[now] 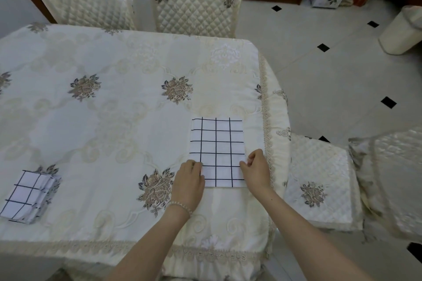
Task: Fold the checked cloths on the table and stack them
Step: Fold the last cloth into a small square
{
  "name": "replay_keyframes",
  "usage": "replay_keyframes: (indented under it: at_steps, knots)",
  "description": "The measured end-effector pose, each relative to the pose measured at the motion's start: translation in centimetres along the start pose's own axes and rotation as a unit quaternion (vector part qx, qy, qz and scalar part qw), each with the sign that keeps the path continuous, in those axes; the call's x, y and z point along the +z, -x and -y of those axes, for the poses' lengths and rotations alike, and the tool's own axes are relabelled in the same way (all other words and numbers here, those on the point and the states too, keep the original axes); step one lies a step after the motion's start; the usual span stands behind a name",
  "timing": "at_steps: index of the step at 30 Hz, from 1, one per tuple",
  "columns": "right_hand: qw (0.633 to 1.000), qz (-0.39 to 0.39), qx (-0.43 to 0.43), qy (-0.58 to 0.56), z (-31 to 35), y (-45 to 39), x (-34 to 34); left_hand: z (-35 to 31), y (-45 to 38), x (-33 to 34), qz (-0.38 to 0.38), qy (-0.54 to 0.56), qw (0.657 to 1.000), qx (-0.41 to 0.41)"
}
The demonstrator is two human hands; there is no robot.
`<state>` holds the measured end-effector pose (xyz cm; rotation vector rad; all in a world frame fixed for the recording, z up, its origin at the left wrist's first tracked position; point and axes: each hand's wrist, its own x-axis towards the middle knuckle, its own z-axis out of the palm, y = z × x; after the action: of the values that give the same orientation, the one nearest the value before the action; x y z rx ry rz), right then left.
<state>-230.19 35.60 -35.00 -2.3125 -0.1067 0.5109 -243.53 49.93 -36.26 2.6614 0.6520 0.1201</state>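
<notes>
Lying at the table's (114, 120) near left edge, a stack (28, 196) of folded checked cloths is showing white fabric crossed by thin dark lines, its layered edges fanning out on the right side. Well apart from it, toward the table's right edge, a cloth (218, 143) of the same pattern is lying flat as a tall rectangle, its long sides running away from the person. The left hand (188, 181) is resting on that cloth's near left edge, fingers curling over and pinching the border. The right hand (257, 170) is pinching the near right edge, fingers bent, grip closing on the fabric. A cream floral tablecloth is covering the table, and two quilted chairs (196, 2) are standing at its far side.
</notes>
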Motion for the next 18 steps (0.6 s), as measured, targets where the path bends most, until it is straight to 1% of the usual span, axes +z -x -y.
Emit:
replay_keyframes:
  at_steps: [1,3,5,7,11,13,14,16,18]
  knots:
    - [1.000,-0.005,-0.004,-0.001,0.0,0.0,0.1,0.2,-0.5,0.0,-0.002,-0.020,0.999,0.030]
    - [0.999,-0.028,-0.017,-0.011,0.5,0.2,0.4,0.7,-1.8,-0.1,0.014,-0.056,0.997,0.054]
    - [0.997,-0.058,-0.050,-0.019,1.7,0.5,1.0,1.6,-3.3,-0.2,0.024,-0.080,0.995,0.048]
    - [0.991,-0.068,-0.112,-0.002,3.1,0.5,2.6,2.7,-4.7,-0.3,0.040,-0.091,0.994,0.042]
    - [0.972,-0.020,-0.225,0.070,5.8,-0.4,7.4,4.3,-6.6,1.1,0.074,-0.117,0.989,0.046]
    - [0.947,-0.006,-0.287,0.144,7.2,-1.3,9.5,4.4,-7.0,1.8,0.089,-0.134,0.986,0.047]
    - [0.934,0.019,-0.310,0.174,7.7,-1.8,10.3,4.3,-7.0,2.0,0.090,-0.140,0.985,0.046]
    - [0.913,0.070,-0.345,0.208,8.1,-2.9,11.6,4.2,-6.9,2.3,0.077,-0.147,0.985,0.050]
    - [0.898,0.103,-0.363,0.225,7.9,-4.1,12.3,4.1,-6.9,2.2,0.057,-0.142,0.987,0.053]
